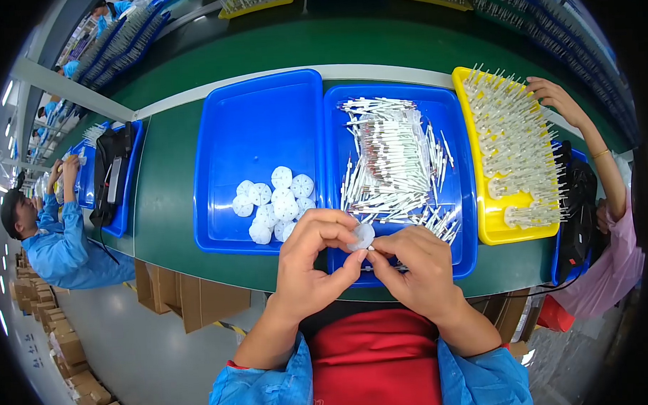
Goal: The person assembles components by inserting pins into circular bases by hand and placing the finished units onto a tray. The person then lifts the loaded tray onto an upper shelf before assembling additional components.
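My left hand (308, 264) is closed around a small white round disc (364, 235), pinched between thumb and fingers. Beside it my right hand (420, 267) has its thumb and fingertips pressed together at the lower edge of the disc, where a tiny white tip shows; most of what it grips is hidden. Both hands are over the near edge of a blue tray (466, 205) filled with thin white sticks (395, 193), some bundled in clear wrap. To the left, another blue tray (253, 126) holds several loose white discs (284, 204) with small holes.
A yellow tray (492, 221) at right carries rows of discs bristling with sticks. A co-worker's hand (559, 98) reaches over its far side. Another person (68, 233) in blue works at left. Black devices (112, 163) stand in trays on the green bench (166, 179). Cardboard boxes (199, 296) are below.
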Available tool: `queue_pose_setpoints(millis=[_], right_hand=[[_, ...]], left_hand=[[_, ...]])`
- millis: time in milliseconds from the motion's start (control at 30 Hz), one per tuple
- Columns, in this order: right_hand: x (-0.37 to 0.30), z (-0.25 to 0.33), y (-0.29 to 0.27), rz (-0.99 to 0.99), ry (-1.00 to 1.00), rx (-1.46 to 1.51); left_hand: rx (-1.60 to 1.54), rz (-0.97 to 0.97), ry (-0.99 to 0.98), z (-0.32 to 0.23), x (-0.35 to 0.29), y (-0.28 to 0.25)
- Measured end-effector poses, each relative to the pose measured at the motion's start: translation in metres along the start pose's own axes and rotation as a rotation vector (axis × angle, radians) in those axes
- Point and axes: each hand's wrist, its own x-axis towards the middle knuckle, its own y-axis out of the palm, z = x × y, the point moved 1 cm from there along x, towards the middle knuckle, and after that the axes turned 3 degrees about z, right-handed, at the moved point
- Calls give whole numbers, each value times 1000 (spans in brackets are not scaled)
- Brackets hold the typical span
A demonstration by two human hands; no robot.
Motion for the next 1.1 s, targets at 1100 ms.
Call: queue_pose_setpoints(millis=[1100], right_hand=[[-8,9,-2,-15,101,125]], left_hand=[[301,-13,297,2,1,-2]])
